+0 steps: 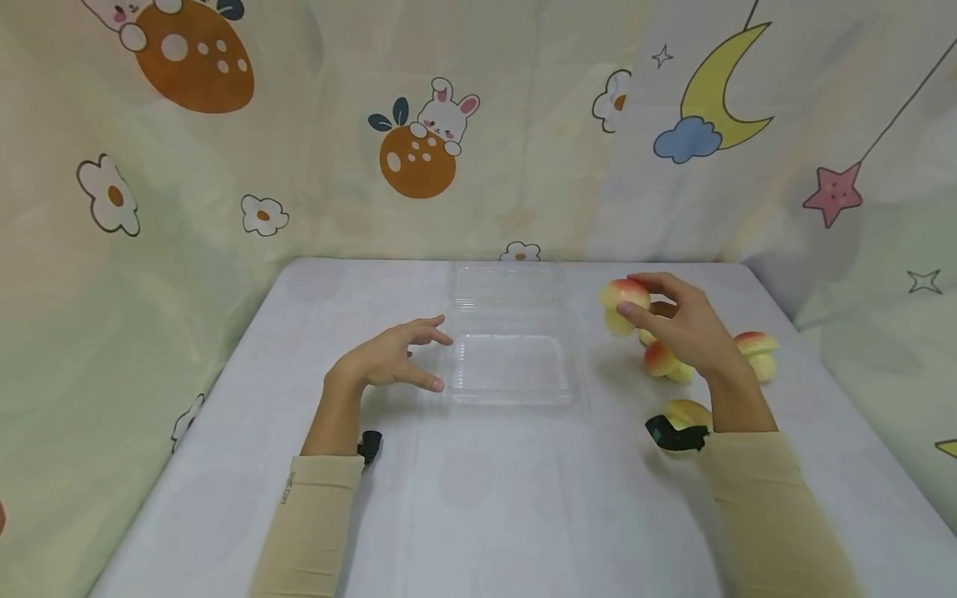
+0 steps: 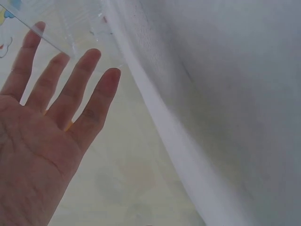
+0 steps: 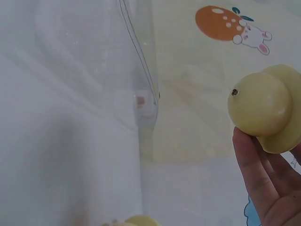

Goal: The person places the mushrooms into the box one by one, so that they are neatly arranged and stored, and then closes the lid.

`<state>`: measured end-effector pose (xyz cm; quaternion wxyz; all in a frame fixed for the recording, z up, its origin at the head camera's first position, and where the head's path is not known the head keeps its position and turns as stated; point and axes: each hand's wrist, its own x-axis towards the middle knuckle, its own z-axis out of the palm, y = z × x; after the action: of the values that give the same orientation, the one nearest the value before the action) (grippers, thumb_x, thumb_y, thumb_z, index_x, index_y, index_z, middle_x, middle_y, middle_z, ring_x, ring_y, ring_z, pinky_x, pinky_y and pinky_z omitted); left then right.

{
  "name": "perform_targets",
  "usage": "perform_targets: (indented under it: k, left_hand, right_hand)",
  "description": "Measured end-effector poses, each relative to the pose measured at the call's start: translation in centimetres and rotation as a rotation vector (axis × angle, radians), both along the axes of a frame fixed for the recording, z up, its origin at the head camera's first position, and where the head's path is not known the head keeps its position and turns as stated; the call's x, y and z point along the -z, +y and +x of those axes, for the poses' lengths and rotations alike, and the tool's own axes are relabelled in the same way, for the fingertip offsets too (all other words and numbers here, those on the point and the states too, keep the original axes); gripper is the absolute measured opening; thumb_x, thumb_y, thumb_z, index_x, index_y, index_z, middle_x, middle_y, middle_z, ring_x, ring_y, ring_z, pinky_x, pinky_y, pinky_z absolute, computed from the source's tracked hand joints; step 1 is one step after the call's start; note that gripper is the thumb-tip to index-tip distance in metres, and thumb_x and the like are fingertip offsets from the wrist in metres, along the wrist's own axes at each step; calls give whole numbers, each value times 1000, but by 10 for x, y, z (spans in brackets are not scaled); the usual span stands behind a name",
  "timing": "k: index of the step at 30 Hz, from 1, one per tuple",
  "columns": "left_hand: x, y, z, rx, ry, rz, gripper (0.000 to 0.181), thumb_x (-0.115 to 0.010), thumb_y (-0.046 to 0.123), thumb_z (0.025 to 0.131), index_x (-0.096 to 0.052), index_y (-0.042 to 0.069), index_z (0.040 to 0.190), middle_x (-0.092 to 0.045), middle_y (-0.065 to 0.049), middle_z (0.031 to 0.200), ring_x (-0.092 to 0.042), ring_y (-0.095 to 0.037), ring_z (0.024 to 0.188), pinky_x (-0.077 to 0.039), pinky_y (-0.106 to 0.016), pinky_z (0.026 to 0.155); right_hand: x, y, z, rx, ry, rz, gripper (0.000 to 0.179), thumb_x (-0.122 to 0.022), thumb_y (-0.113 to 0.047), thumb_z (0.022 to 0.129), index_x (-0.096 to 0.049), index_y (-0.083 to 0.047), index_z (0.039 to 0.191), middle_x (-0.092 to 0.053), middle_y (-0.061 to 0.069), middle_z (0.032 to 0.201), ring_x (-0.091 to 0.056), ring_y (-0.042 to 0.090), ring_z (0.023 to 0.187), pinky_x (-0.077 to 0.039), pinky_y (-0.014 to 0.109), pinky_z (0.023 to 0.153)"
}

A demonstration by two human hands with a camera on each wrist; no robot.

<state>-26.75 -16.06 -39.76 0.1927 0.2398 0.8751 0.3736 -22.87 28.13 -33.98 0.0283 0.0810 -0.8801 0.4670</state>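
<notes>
My right hand (image 1: 691, 324) pinches a toy mushroom (image 1: 625, 304) with a red-and-yellow cap, raised above the table to the right of the box. Its round pale-yellow stem shows in the right wrist view, above the fingers. A clear plastic box (image 1: 516, 370) lies open mid-table, its lid folded back toward the wall. At the box's left side is my left hand (image 1: 389, 355), thumb and fingers spread and holding nothing. In the left wrist view the fingertips are near the clear plastic edge; whether they touch it I cannot tell.
More toy mushrooms lie on the right of the white table: one (image 1: 665, 360) below the right hand, one (image 1: 757, 355) beyond the wrist, and one (image 1: 686, 411) partly behind the black wrist camera (image 1: 676, 433). A patterned cloth (image 1: 321, 166) hangs behind the table.
</notes>
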Motion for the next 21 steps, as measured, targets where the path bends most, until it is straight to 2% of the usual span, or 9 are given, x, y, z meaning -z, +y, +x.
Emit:
perform_targets:
  k: [3,7,10,16,21]
  left_hand:
    - [1,-1,0,-6,-3,-1,80,-93,44,74,-60,22,143,-25,9,170,-37,-27,150,-35,-57,119]
    - [1,-2,-1,-8,-6,3,86,-92,43,75,-54,23,149,-29,6,168,-40,-29,149,-36,-58,118]
    - [1,-3,-1,3,0,11,86,-92,42,75,-53,21,148,-28,3,169,-41,-30,148,-36,-57,118]
    - [1,-1,-2,10,1,26,74,-93,42,74,-61,19,137,-23,7,170,-44,-30,146,-37,-54,119]
    - [2,-1,-2,17,2,52,65,-93,39,75,-65,14,128,-24,1,170,-45,-32,145,-34,-53,121]
  right_hand:
    - [0,-11,-5,-18,-13,-20,58,-72,-41,97,-53,-19,147,-54,-1,138,-68,11,99,-53,24,74]
    - [-1,-23,-11,-35,-18,-23,58,-72,-43,96,-54,-19,146,-55,-1,138,-67,14,101,-49,22,81]
    - [-1,-32,-16,-55,-18,-26,57,-73,-42,96,-55,-19,145,-57,-1,136,-67,16,104,-50,21,86]
    - [-1,-50,-23,-92,-30,-49,57,-73,-42,96,-54,-21,145,-58,-1,135,-68,16,106,-50,30,90]
    - [1,-65,-29,-140,-31,-86,56,-74,-40,95,-56,-18,144,-59,2,134,-69,20,103,-50,33,89]
